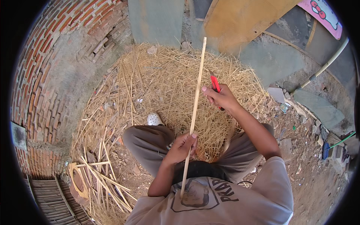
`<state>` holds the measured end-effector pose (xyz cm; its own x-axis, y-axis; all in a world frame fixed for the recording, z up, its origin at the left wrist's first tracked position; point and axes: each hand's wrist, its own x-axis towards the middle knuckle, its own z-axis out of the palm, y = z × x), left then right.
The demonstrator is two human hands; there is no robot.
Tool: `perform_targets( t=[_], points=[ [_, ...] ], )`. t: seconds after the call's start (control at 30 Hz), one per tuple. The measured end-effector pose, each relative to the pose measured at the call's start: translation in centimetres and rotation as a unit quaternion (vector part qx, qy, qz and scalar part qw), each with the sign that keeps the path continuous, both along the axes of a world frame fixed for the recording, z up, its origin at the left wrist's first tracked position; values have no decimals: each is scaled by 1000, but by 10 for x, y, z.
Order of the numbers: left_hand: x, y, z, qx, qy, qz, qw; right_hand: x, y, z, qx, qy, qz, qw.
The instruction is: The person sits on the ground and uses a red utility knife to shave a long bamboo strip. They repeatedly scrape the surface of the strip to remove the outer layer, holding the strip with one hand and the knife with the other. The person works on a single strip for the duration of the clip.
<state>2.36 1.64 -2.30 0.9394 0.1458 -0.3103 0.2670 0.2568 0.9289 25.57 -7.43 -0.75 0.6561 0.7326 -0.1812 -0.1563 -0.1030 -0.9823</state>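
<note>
A long, pale strip that looks like split bamboo [197,90] runs up and away from my lap, tilted slightly to the right. My left hand [181,148] is closed around its lower part, thumb on top. Higher up and to the right, my right hand [222,98] grips a red utility knife [215,83], with its blade pointing away from me. That hand's thumb is close to the strip's edge; whether it touches cannot be made out. Beneath both hands lies a thick heap of straw-coloured shavings [176,78].
Several loose strips [107,176] lie on the ground at my left. A brick wall [45,101] rises on the left. Grey and brown boards [240,22] lean at the back. Rubble, a pale pipe [330,62] and a blue brush head [326,150] are on the right. A white clog [154,119] shows by my knee.
</note>
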Motion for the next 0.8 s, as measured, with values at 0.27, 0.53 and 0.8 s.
perform_targets(
  t=[0.27, 0.53, 0.8],
  points=[
    [-1, -8, 3, 1, 11, -39, 999, -2, 4, -10, 99, 124, 17, 987],
    [-22, 12, 3, -35, 12, 14, 999, 27, 3, -15, 135, 134, -84, 978],
    [-27, 23, 12, 164, -58, 87, 981, 12, 7, -25, -24, -350, -14, 936]
  ],
)
